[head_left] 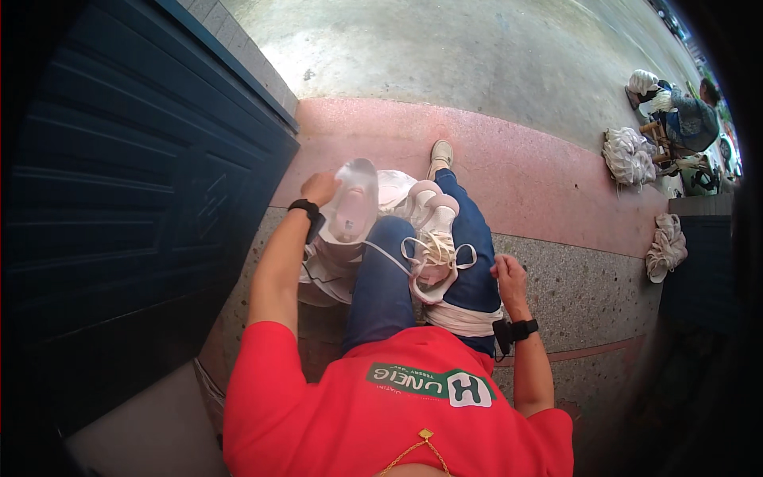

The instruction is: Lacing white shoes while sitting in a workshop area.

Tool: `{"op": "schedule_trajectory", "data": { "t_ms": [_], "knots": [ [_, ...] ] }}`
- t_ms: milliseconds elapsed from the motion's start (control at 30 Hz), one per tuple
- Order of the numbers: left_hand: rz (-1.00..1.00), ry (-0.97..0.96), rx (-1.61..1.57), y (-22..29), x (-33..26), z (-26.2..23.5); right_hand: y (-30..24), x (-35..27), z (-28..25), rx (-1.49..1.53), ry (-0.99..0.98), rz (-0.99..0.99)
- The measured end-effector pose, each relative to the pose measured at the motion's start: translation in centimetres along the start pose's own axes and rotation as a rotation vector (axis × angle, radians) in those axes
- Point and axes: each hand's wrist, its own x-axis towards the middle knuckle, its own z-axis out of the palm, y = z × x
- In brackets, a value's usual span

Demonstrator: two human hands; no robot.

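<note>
At the left, my left hand (320,188) grips the edge of a pale sneaker (355,208) with a pinkish inside, held above a pile of white shoes (330,270); motion blurs it a little. Between my thighs rests a white-and-pink sneaker (434,248), its heel opening toward me and cream lace loops (463,256) standing out at its sides. One pale lace stretches from beside the left sneaker to this one. Off its right side, my right hand (509,278) is raised with curled fingers; what they hold, if anything, cannot be made out.
A dark blue panelled door (159,159) stands close on my left. Bundles of white shoes (629,157) lie at the far right, where another person (693,119) sits. A further shoe bundle (666,248) is nearer on the right. White cloth (465,319) covers part of my right thigh.
</note>
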Motion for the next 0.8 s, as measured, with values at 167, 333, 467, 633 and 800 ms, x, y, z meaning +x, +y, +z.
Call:
{"op": "schedule_trajectory", "data": {
  "t_ms": [167, 333, 467, 633, 800],
  "knots": [
    [0.137, 0.360, 0.012, -0.9, -8.1, -9.9, -12.0, -2.4, 4.9, -0.252, -0.311, -0.277],
    [0.513, 0.488, -0.024, 14.9, -21.8, -20.2, -24.2, -8.8, 13.5, -0.045, -0.274, -0.929],
    [0.601, 0.384, 0.163, 21.1, -26.9, -20.3, -25.7, -10.1, 15.9, 0.115, -0.405, -0.688],
    [0.187, -0.100, -0.943, 14.0, -21.6, -15.2, -21.4, -9.7, 11.7, 0.458, -0.541, -0.348],
    [-0.100, -0.262, -1.180, 5.5, -20.9, 0.0, -22.2, -9.8, 7.7, 0.704, -0.601, -0.207]
  ]
}}
